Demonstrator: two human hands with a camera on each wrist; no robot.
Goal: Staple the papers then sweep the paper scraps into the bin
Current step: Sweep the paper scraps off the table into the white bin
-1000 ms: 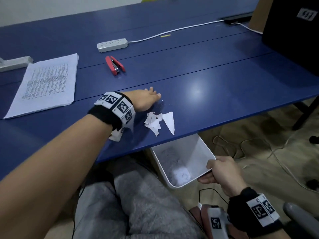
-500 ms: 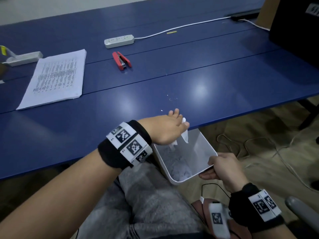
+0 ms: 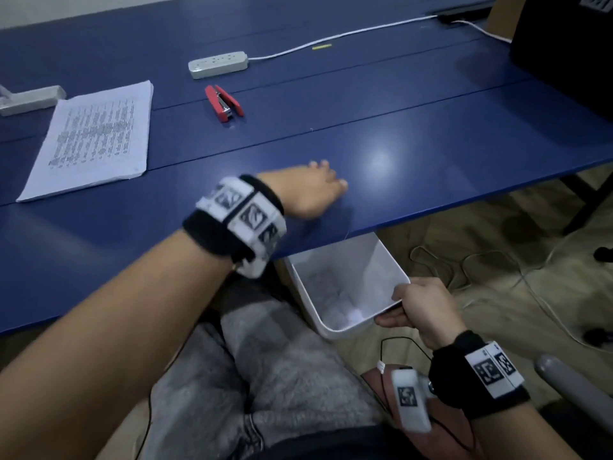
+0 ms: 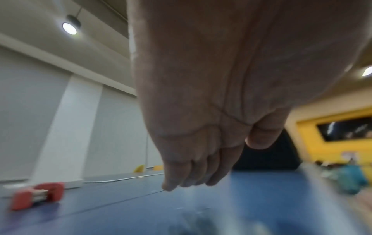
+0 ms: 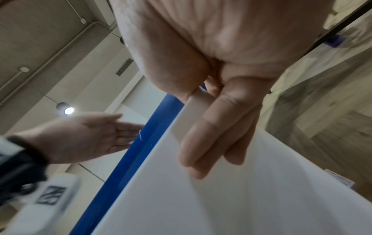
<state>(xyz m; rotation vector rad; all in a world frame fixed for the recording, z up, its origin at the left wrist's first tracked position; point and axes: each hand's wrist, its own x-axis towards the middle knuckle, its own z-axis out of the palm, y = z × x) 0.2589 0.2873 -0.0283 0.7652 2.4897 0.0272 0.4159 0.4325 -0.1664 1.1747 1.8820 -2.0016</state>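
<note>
My left hand (image 3: 315,190) lies on the blue table (image 3: 414,134) near its front edge, fingers straight and together, holding nothing. The left wrist view shows the same straight fingers (image 4: 193,174) just above the tabletop. My right hand (image 3: 418,303) grips the rim of the white bin (image 3: 381,257), which I hold tilted just below the table's edge; its fingers (image 5: 213,135) wrap the bin wall (image 5: 201,198). Paper scraps (image 3: 345,315) lie in the bin's bottom. The printed paper stack (image 3: 96,134) lies far left, and the red stapler (image 3: 223,102) behind my left hand.
A white power strip (image 3: 218,64) with its cord (image 3: 348,33) lies at the back of the table, another grey one (image 3: 31,99) at the far left. A dark object (image 3: 564,51) stands at the right. Cables (image 3: 481,263) trail on the floor below.
My left hand swept the white scraps off the table's edge into the bin, then moved back up onto the tabletop. The right hand kept holding the bin.
</note>
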